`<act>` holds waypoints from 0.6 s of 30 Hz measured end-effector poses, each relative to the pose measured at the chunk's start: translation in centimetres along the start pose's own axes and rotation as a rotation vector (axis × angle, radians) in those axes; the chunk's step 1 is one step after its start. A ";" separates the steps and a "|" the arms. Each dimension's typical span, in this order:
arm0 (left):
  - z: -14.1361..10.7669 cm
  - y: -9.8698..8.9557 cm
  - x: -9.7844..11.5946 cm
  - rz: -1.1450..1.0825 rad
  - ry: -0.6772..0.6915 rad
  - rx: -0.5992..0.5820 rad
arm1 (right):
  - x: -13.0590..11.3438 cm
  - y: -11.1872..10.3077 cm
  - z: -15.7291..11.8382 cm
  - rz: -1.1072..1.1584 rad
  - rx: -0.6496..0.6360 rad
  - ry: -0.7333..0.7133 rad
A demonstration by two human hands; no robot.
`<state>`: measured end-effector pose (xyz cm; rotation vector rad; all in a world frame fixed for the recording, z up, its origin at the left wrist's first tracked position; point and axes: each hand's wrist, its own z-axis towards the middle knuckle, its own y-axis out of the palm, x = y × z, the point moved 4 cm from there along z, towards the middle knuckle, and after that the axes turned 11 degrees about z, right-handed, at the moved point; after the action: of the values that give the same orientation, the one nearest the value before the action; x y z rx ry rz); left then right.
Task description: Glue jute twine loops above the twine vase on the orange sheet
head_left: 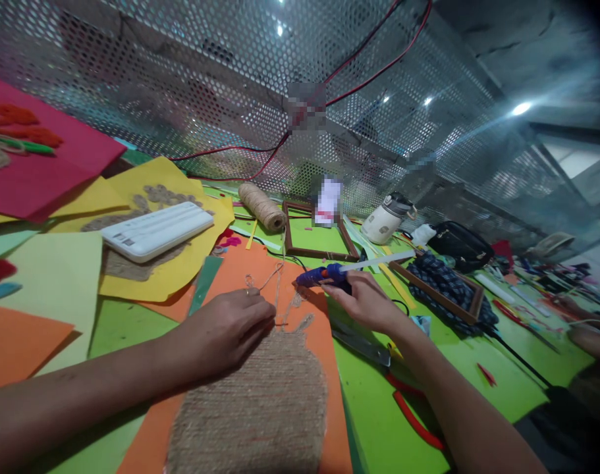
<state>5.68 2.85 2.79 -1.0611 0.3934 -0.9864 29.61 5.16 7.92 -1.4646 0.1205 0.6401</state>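
My right hand (366, 301) grips a blue hot glue gun (324, 275), with a pale glue stick (379, 261) poking out of its back. Its nozzle points left, low over an orange sheet (240, 266). On that sheet my left hand (233, 324) rests with its fingers closed on a thin strand of twine (269, 282). Rows of brown twine cover a rounded shape (255, 401) below both hands, and thinner twine outlines curl above it. The strand leads up toward a twine spool (263, 206) lying on its side. My left fingertips are partly hidden.
Scissors (363, 345) with red handles lie under my right forearm. A white power bank (156, 230) rests on a yellow sheet (168, 283) at left. Behind are a wooden frame (322, 253) and a white bottle (386, 218), before a perforated metal screen (220, 85). Another person's hand (593, 336) shows far right.
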 end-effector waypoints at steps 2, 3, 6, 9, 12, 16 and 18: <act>0.0 0.0 0.0 -0.003 0.002 0.003 | 0.0 -0.2 -0.2 -0.025 -0.003 -0.007; 0.0 -0.1 0.0 -0.007 0.004 0.005 | 0.0 -0.3 -0.2 -0.033 -0.006 -0.011; 0.1 -0.1 0.1 -0.005 0.005 0.006 | -0.1 -0.5 -0.5 -0.048 -0.016 -0.020; 0.2 -0.1 0.2 0.006 0.004 0.012 | -0.3 -0.7 -0.7 -0.058 -0.030 -0.030; 0.2 -0.2 0.2 0.004 0.006 0.012 | -0.3 -0.6 -0.9 -0.062 -0.040 -0.037; 0.2 -0.2 0.2 0.000 -0.002 0.009 | -0.4 -0.7 -1.0 -0.057 -0.020 -0.032; 0.2 -0.2 0.2 -0.002 -0.003 0.009 | -0.5 -0.7 -1.0 -0.050 -0.021 -0.032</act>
<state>5.84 2.76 3.05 -1.0552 0.3855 -0.9871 29.83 4.10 8.62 -1.4720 0.0524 0.6253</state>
